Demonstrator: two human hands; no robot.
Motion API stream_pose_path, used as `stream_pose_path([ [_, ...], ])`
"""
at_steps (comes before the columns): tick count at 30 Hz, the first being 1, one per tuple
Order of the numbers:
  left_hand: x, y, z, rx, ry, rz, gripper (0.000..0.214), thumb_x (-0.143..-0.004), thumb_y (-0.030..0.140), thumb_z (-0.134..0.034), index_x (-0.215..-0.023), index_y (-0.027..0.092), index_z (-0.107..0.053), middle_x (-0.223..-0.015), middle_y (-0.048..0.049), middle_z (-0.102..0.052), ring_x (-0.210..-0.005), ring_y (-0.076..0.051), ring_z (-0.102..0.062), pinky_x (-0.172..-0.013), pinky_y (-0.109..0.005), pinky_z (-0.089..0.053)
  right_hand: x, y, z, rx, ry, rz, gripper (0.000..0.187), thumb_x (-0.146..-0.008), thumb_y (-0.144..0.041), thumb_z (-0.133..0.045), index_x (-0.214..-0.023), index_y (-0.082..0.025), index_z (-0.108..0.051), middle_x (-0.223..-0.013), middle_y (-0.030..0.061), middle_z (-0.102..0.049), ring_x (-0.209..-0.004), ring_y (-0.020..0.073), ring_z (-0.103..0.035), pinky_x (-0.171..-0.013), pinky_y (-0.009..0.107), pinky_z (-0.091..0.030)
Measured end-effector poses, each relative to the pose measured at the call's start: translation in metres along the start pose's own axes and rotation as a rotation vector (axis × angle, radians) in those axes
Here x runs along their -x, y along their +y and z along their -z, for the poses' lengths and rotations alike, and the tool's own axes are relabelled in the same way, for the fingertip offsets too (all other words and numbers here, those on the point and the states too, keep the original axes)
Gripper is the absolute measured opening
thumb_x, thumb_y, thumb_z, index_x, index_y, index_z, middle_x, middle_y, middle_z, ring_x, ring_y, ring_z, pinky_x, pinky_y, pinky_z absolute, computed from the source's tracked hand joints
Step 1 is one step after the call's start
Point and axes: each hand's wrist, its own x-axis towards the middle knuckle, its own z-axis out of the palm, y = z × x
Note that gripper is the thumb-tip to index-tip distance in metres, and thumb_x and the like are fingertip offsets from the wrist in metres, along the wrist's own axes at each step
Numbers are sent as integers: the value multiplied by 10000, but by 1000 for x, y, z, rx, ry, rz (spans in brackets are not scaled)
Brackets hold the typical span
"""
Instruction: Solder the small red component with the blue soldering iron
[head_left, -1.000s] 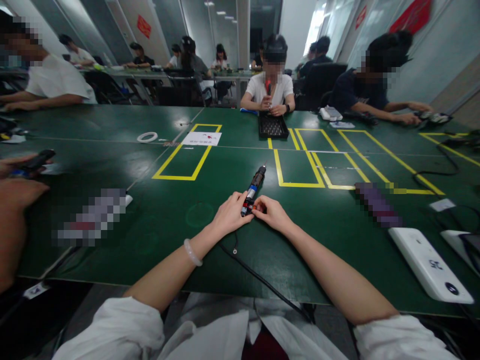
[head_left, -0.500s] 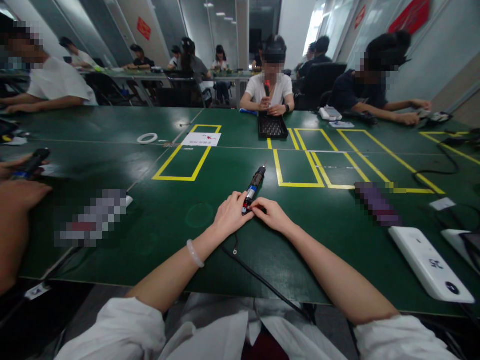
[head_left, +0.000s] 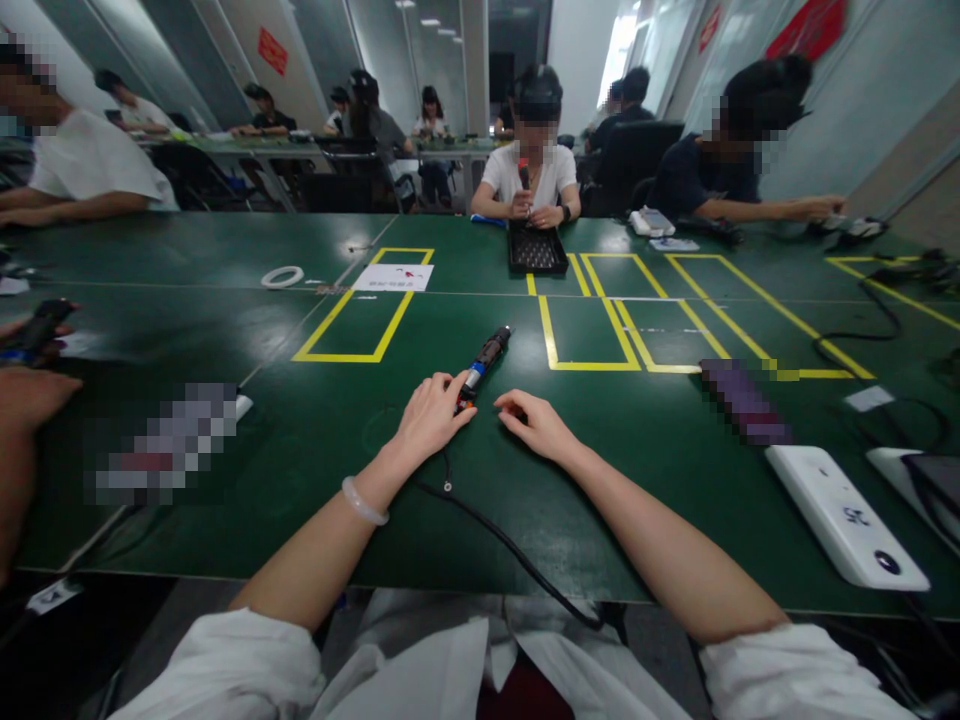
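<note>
Left hand (head_left: 429, 420) lies unclosed, fingertips on electric screwdriver (head_left: 484, 360), mid table (head_left: 225, 330); right hand (head_left: 536, 425) open, just beside. Advisable: wrap barrel fully, keep cable (head_left: 510, 548) slack.

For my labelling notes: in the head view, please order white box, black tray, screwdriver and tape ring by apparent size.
white box (nearest the camera, so flattered)
black tray
screwdriver
tape ring

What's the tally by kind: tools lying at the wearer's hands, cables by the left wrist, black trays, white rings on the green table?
Pen-shaped tool: 1
Black cable: 1
Black tray: 1
White ring: 1
Total: 4
</note>
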Motion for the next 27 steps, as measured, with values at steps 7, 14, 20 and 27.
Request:
stream_pose_path([
  [7,-7,-74,4,-29,-88,230,648,-881,534,-454,-1449,237,-361,-1263,-154,-486,-1099,-322,-505,-901,-410,-417,0,0,1,7,-12,-11,149,-892,-188,-518,-1016,-178,-600,-827,16,-614,-732,137,-574,-709,252,-443],
  [14,1,-159,10,-20,-129,549,733,-850,635,-405,-1457,228,-357,-1323,-197,-448,-1161,-387,-475,-924,-478,-406,0,1,1,44,-23,-11,124,-893,-190,-525,-966,-181,-626,-841,23,-632,-737,141,-579,-694,250,-437],
  [20,19,-197,24,-84,-128,731,713,-865,605,-422,-1457,215,-343,-1394,-214,-400,-1202,-410,-444,-924,-502,-384,-1,3,0,59,-24,-6,112,-895,-187,-528,-936,-182,-633,-848,27,-641,-749,146,-578,-700,253,-437],
  [27,29,-200,27,-194,-36,766,596,-888,482,-472,-1407,196,-406,-1358,-180,-469,-1175,-360,-479,-953,-456,-366,-1,1,1,62,-34,-11,109,-895,-182,-535,-934,-179,-637,-875,35,-653,-773,150,-589,-716,258,-437],
])
